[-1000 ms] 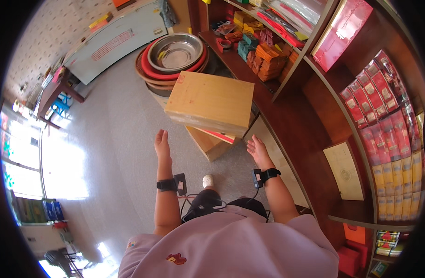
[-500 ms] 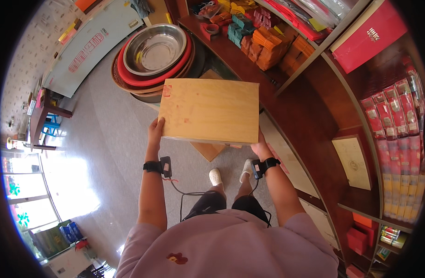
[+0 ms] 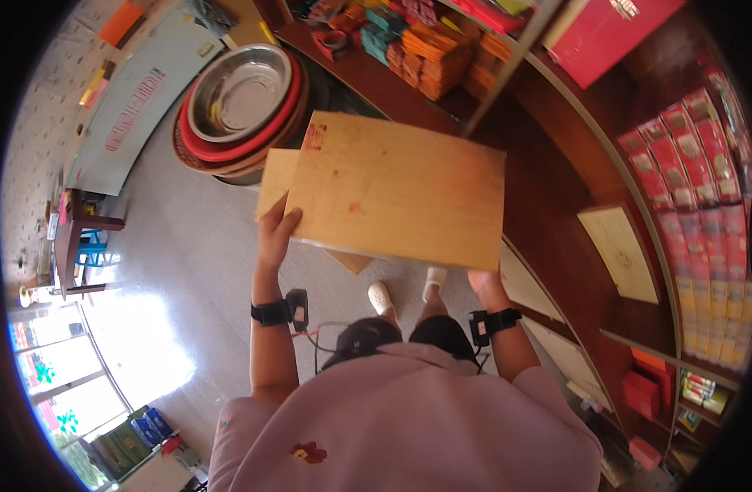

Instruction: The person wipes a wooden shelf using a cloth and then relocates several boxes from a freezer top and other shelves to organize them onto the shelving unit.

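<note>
A flat, rectangular tan pack point(image 3: 400, 193), with a red stamp mark near its upper left corner, is held out level in front of me. My left hand point(image 3: 276, 232) grips its left edge, the thumb on top and the fingers partly hidden. Supporting the lower right corner from below is my right hand point(image 3: 486, 285), its fingers mostly hidden underneath. Another tan piece point(image 3: 276, 176) sticks out beyond the left edge; I cannot tell whether it is held or lies lower down. The pack covers most of what is beneath it.
A steel basin point(image 3: 240, 92) sits in a red basin point(image 3: 197, 148) on a stack at the upper left. Wooden shelves point(image 3: 556, 164) along the right hold orange bundles point(image 3: 433, 61) and red packets point(image 3: 688, 148). A tan flat piece point(image 3: 351, 261) lies low, near my shoes point(image 3: 382, 297).
The pack has shifted right and tilted clockwise, both hands moving with it and keeping their hold. The view has turned slightly, and a second tan piece now shows beside the left hand.
</note>
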`<state>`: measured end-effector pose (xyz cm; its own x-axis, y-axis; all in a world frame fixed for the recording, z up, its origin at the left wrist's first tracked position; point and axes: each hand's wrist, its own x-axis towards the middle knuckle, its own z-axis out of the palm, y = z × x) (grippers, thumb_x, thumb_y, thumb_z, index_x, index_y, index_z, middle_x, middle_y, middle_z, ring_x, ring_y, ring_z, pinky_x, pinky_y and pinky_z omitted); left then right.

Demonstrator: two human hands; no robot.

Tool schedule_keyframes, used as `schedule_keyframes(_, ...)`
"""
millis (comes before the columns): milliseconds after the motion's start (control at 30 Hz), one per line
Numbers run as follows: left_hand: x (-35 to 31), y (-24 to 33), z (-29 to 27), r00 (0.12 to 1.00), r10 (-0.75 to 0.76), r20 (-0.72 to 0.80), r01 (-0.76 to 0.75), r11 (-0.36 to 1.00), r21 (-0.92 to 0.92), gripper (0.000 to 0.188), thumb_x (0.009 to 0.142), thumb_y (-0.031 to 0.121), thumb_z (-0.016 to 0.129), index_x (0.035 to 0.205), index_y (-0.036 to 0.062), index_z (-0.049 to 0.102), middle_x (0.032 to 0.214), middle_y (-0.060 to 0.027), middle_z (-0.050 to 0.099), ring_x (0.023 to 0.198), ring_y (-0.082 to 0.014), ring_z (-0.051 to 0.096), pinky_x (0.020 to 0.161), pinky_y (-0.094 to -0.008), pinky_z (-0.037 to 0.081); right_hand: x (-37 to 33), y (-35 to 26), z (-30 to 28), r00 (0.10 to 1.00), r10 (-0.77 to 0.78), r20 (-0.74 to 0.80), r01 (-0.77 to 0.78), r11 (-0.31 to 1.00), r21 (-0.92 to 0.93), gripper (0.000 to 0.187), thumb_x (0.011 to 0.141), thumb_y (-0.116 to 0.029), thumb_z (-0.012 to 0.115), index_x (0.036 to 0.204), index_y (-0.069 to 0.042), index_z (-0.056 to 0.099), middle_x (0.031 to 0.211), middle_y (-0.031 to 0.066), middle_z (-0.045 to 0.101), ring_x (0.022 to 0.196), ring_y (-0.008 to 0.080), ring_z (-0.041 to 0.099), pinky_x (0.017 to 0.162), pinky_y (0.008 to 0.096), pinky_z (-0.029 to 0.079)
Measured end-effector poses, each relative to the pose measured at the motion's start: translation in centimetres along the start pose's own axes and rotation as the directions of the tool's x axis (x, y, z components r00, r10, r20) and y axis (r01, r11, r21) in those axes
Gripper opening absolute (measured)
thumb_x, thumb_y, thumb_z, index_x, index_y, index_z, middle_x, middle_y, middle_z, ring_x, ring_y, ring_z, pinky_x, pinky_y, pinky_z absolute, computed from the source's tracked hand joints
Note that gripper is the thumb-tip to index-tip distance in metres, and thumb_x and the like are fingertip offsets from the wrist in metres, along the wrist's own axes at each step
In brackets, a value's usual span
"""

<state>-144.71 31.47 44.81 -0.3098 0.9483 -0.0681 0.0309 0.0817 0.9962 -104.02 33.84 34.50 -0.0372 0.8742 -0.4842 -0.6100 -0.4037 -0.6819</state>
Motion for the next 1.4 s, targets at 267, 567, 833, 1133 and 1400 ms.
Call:
schedule_keyframes(267,5.9,4.6,11.9,0.945,0.004,0.327,-0.086,0.968,0.237,0.034,0.088,0.023,0.059,0.111,-0.0015,0.063,0.077,-0.0082,0.066,0.072,-0.0118,0.059,0.069,-0.0264,0.046,-5.3,-9.2,-9.1,0.983,0.047,-0.176,-0.024,0.991,0.133,0.043,0.093,-0.037,0.056,0.126,-0.011,0.052,0.123,0.0045,0.056,0.113,0.0224,0.053,0.091,0.0396,0.047)
schedule_keyframes(567,8.5,1.6,23.3,0.796,-0.018,0.606,0.084,0.993,-0.081,0.044,0.093,0.018,0.054,0.132,-0.0018,0.05,0.105,-0.0025,0.063,0.09,-0.0072,0.055,0.078,-0.021,0.044,-7.5,-9.1,-16.8,0.904,-0.117,-0.412,0.229,0.945,0.234,0.04,0.093,-0.04,0.053,0.121,-0.013,0.055,0.118,0.0047,0.06,0.103,0.0218,0.058,0.083,0.0387,0.051)
schedule_keyframes(833,8.8,-8.3,29.5,0.676,-0.076,0.733,0.205,0.975,-0.088,0.049,0.092,0.012,0.055,0.137,-0.0022,0.045,0.111,-0.0022,0.061,0.099,-0.0086,0.054,0.088,-0.0219,0.042,-7.0,-4.9,-24.8,0.71,-0.185,-0.679,0.35,0.93,0.112,0.037,0.095,-0.041,0.048,0.119,-0.014,0.056,0.111,-0.003,0.061,0.098,0.0143,0.051,0.083,0.0302,0.039)
schedule_keyframes(1133,12.2,-10.6,34.6,0.645,0.017,0.764,0.024,0.999,-0.042,0.05,0.088,0.011,0.053,0.136,0.0006,0.045,0.113,-0.0062,0.061,0.099,-0.012,0.055,0.089,-0.0249,0.043,-5.6,-0.1,-28.4,0.721,-0.189,-0.667,0.453,0.856,0.248,0.018,0.091,-0.029,0.051,0.102,-0.017,0.06,0.093,-0.0028,0.062,0.076,0.0117,0.056,0.061,0.0261,0.043)
schedule_keyframes(1400,18.3,-7.8,39.4,0.829,-0.192,0.526,-0.155,0.824,0.545,0.028,0.082,0.018,0.061,0.105,0.0027,0.065,0.109,-0.014,0.065,0.105,-0.0252,0.061,0.091,-0.032,0.046,-3.0,-1.3,-17.3,0.967,-0.066,-0.245,0.204,0.775,0.598,0.063,0.093,-0.058,0.043,0.135,-0.011,0.045,0.13,0.0083,0.055,0.119,0.0298,0.052,0.103,0.047,0.04)
